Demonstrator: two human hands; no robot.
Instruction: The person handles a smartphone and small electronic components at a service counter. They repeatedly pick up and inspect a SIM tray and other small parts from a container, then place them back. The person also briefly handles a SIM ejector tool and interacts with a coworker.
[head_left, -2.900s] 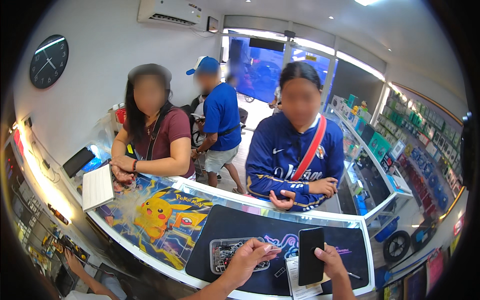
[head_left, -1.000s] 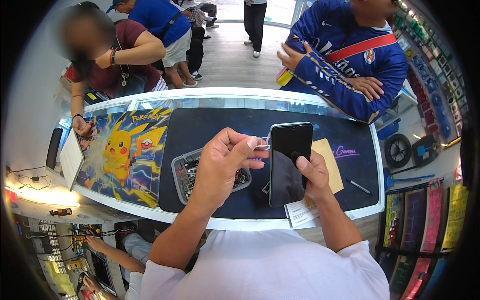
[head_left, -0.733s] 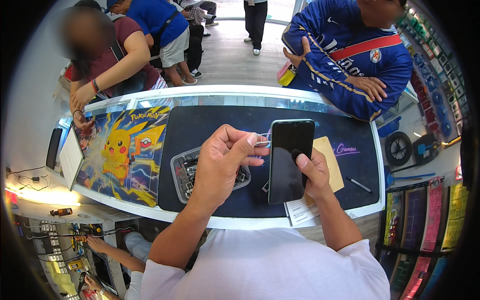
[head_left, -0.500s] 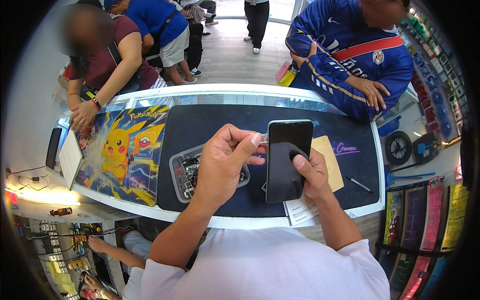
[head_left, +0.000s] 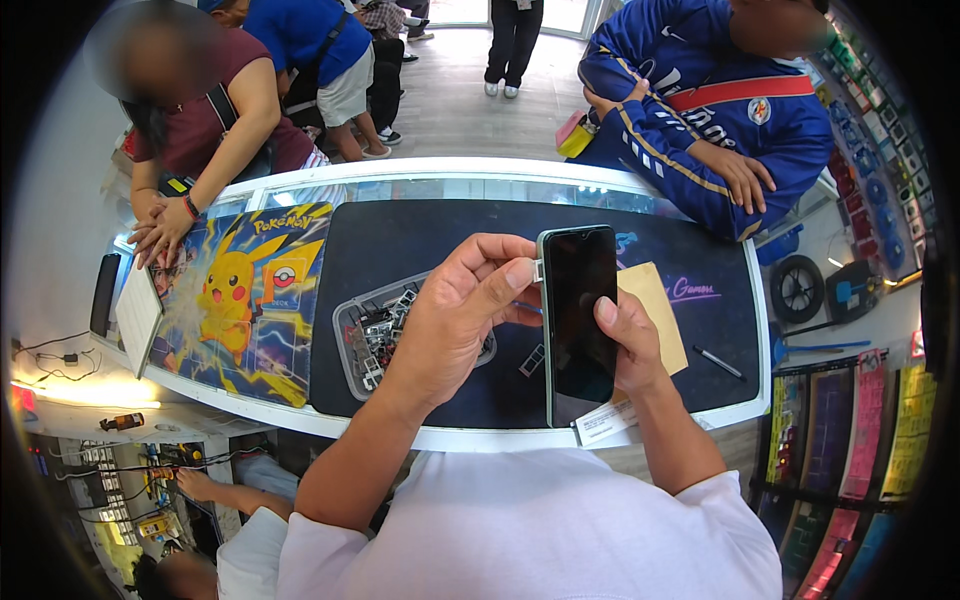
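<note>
My right hand holds a smartphone with a dark screen, its thumb lying over the screen's right edge. The phone stands lengthwise away from me, its pale green left side partly showing. Between the thumb and fingertips of my left hand is a small light SIM tray, against the upper left side of the phone. How deep it sits in the phone I cannot tell. Behind my left wrist, a clear plastic box holds many small metal and dark trays. Another small tray-like frame lies on the mat left of the phone.
Under my hands spreads a dark mat on a white-edged glass counter. A brown envelope, a white paper slip and a pen lie to the right. A yellow cartoon mat lies left. Two people lean on the counter's far side.
The phone has turned so its left side shows more, and shifted slightly nearer me. My left hand has brought the SIM tray up against that side.
</note>
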